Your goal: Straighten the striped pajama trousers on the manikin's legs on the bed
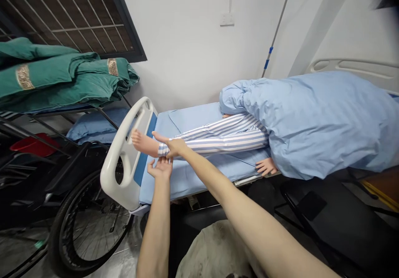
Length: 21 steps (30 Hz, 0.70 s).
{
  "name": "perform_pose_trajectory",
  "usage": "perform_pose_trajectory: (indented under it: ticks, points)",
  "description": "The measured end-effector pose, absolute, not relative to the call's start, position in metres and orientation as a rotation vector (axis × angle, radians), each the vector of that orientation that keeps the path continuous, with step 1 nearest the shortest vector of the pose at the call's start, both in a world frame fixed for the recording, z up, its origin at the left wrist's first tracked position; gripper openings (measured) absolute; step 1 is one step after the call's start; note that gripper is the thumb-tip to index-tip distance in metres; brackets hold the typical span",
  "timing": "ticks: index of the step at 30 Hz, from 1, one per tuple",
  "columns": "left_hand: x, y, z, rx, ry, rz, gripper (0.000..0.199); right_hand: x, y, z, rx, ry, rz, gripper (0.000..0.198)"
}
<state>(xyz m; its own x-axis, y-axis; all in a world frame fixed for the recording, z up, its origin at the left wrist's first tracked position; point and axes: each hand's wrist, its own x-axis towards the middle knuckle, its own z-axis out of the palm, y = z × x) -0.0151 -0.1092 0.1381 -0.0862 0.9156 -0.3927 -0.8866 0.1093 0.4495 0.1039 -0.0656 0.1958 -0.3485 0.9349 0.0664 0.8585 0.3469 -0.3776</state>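
A manikin's leg [215,144] in blue-and-white striped trousers lies along the bed, its bare foot [145,143] near the footboard. My right hand [175,146] is wrapped round the lower leg just above the ankle, thumb stretched along the top and fingers down the near side. Below the ankle, my left hand [160,168] is turned palm up with its thumb apart. Its fingertips reach the underside of the trouser cuff; whether they bear weight I cannot tell. A manikin's hand [266,167] rests at the mattress's near edge.
A blue quilt [324,120] covers the manikin's upper part. The white footboard [109,172] rises left of my hands. A wheelchair wheel [90,224] stands beside it, with green folded cloth [62,76] behind. A black chair [336,215] is at right, an IV pole [276,33] behind the bed.
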Motion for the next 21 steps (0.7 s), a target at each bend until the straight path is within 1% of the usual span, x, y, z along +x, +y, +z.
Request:
perform_pose_trajectory:
  ticks: [3,7,10,12,15,18,19,21]
  points:
    - [0.009,-0.100,0.195,0.239,0.558,1.576,0.026,0.135,-0.047,0.250,-1.444,-2.417,0.311,0.054]
    - [0.053,-0.095,0.264,0.428,0.323,1.578,0.020,0.188,-0.030,0.320,-1.288,-2.287,0.313,0.048]
    - [0.085,-0.098,0.306,0.579,0.173,1.541,0.020,0.227,-0.031,0.361,-1.152,-2.196,0.334,0.045]
    - [0.101,-0.101,0.328,0.647,0.106,1.496,0.022,0.249,-0.036,0.381,-1.078,-2.141,0.325,0.047]
    - [0.116,-0.103,0.347,0.713,0.084,1.453,0.022,0.270,-0.046,0.401,-1.060,-2.071,0.328,0.051]
    - [0.117,-0.100,0.346,0.765,0.109,1.446,0.021,0.272,-0.049,0.402,-1.061,-2.010,0.363,0.035]
    - [0.114,-0.098,0.342,0.771,0.119,1.454,0.021,0.268,-0.048,0.399,-1.060,-1.995,0.377,0.032]
    - [0.105,-0.095,0.328,0.757,0.145,1.484,0.022,0.255,-0.044,0.387,-1.068,-1.992,0.397,0.035]
